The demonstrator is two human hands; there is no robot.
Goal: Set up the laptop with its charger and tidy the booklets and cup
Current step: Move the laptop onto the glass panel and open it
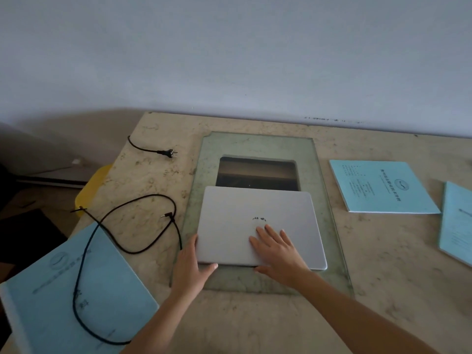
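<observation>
A closed silver laptop (258,215) lies on a glass pane in the middle of the table. My left hand (191,264) holds its near left corner, thumb along the front edge. My right hand (275,247) lies flat on the lid with straight fingers, thumb at the front edge. A black charger cable (132,213) loops to the left, its small connector (167,215) lying near the laptop's left side and its wall plug (169,153) farther back. Blue booklets lie at the near left (51,297), the right (380,186) and the far right edge (457,223). No cup is in view.
The glass pane (329,236) covers a dark rectangular opening (258,172) behind the laptop. A yellow object (92,185) sticks out past the table's left edge. A white wall runs behind the marble-patterned table (383,264). The cable crosses the near-left booklet.
</observation>
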